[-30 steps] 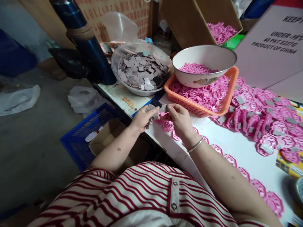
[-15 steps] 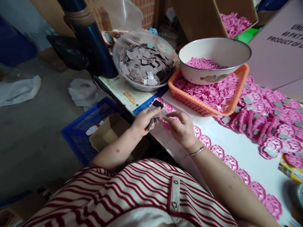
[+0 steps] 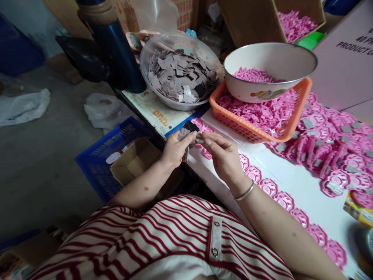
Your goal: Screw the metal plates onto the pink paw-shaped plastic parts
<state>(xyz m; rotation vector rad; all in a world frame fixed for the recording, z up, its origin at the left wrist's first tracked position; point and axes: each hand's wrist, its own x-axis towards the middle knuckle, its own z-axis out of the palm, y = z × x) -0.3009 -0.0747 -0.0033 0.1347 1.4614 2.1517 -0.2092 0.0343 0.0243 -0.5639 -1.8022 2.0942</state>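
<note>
The person's left forearm (image 3: pixel 145 179) reaches forward and slightly right past the near edge of the counter (image 3: pixel 303 186), its hand raised just above that edge. The left hand (image 3: pixel 175 149) is curled around a bunch of thin grey pieces (image 3: pixel 183 134), thumb laid along the top, with a black piece (image 3: pixel 190 125) jutting from the far side.

The right forearm (image 3: pixel 279 221) slants in from the near right, bent at the wrist, which wears a bangle (image 3: pixel 244 192). The right hand (image 3: pixel 223 159) meets the left thumb's tip, its thumb and fingertips pinching a small flat piece (image 3: pixel 199 138) between the two hands.

A row of pink discs (image 3: pixel 268 187) runs from beyond the hands toward the near right. Farther off stand a plastic bowl (image 3: pixel 177 104) of grey pieces and an orange basket (image 3: pixel 253 136).
</note>
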